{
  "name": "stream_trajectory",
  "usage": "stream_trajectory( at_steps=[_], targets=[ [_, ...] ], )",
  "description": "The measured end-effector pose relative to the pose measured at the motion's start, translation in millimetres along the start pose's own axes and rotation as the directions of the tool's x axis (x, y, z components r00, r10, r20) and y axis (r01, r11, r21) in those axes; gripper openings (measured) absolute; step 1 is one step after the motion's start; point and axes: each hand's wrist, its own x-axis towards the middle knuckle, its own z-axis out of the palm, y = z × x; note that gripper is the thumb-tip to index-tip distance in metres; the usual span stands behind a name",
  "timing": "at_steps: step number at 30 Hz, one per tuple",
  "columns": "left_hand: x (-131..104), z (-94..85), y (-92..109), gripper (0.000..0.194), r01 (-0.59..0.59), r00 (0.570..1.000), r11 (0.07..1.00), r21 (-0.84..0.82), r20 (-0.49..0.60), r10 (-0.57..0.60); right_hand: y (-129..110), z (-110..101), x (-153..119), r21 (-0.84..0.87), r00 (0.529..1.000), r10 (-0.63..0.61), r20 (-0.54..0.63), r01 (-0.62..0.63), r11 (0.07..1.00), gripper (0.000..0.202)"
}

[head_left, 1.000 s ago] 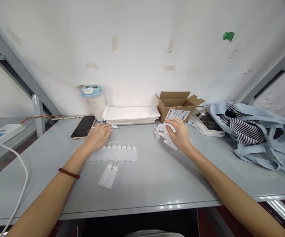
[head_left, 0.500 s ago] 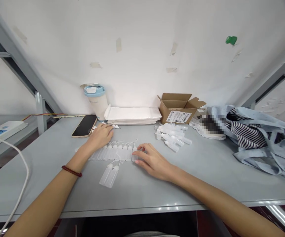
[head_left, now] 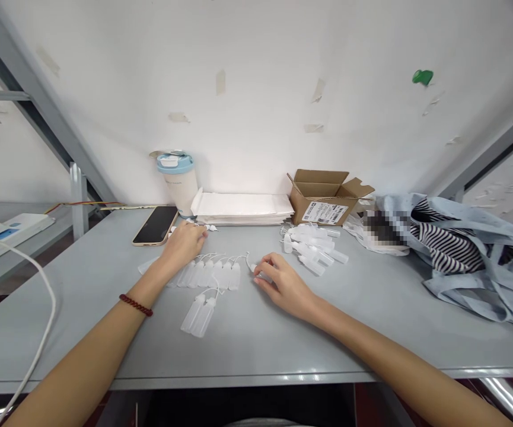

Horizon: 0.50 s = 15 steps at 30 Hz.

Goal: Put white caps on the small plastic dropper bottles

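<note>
**Handling a slim bottle just off the end of a row**

Holding a slim bottle (head_left: 263,276) in the right hand (head_left: 280,281), with thumb and fingertips set narrowly about it, low over the tabletop (head_left: 247,356). Lying just right of the row of bottles (head_left: 216,274), apart from it, with a thin spout (head_left: 248,258) showing beyond the fingers. Being mostly covered, so not revealing the exact hold.

Resting with the left hand (head_left: 185,242) beside the phone (head_left: 156,225), loosely curled near some small white pieces (head_left: 212,228). Not being able to tell from here whether holding anything on that side.

Probably calling for a light pinch on the body rather than on the spout, so as to avoid squeezing soft-looking plastic or bending the thin end. Likely going best with a level, unhurried touch, minding the neighbouring spouts, fanning out closely and looking ready to snag. Possibly risking a nudge through the whole line from the left wrist (head_left: 161,273), passing over the row's far end; better giving it clearance.

Allowing room, too, for the pair of bottles (head_left: 199,317), lying slanted in front of the row, and for the heap of bottles (head_left: 312,244), lying before the cardboard box (head_left: 322,207).
</note>
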Motion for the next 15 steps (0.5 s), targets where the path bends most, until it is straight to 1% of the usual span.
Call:
stream_trajectory(
  at_steps=[5, 8, 12, 15],
  targets=[
    [-1.4, -7.1, 6.4, 0.028, 0.05, 0.998, 0.99, -0.129, -0.042, -0.056, 4.8, 0.6, 1.6, 0.004, 0.997, 0.065, -0.035, -0.065, 0.998, 0.014],
    [-3.7, -12.8, 13.6, 0.027, 0.048, 0.995, 0.976, -0.212, -0.071, -0.065, 6.2, 0.5, 2.8, -0.016, 0.995, 0.091, -0.033, -0.091, 0.996, 0.019],
    [-8.0, -20.3, 25.8, 0.025, 0.033, 0.991, 0.949, -0.313, -0.112, -0.071, 8.2, 1.0, 3.9, -0.07, 0.996, 0.086, -0.013, -0.087, 0.994, 0.027],
    [-12.2, -27.5, 37.1, 0.024, 0.048, 0.994, 0.898, -0.438, -0.071, -0.088, 10.6, 2.1, 4.4, -0.095, 0.999, 0.052, -0.007, -0.052, 0.994, 0.027]
  ],
)
